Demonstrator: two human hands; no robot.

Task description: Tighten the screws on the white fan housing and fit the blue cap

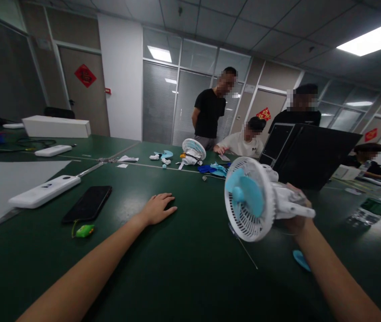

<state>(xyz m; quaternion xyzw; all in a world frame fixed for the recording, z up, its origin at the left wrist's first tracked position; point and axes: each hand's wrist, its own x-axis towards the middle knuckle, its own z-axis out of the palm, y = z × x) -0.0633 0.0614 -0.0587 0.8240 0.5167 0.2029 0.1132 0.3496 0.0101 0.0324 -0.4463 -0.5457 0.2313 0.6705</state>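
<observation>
Bare hands point(157, 209) point(296, 220), held ribbed fan point(247, 197), smooth table point(184, 268)

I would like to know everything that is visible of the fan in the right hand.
The fan is white and looks plastic. Its round slatted cage surrounds light-blue blades; no slats can be made out in front of them. The right hand grips the body behind, partly hidden. The fan tilts above the green table, facing left and towards the camera.
</observation>
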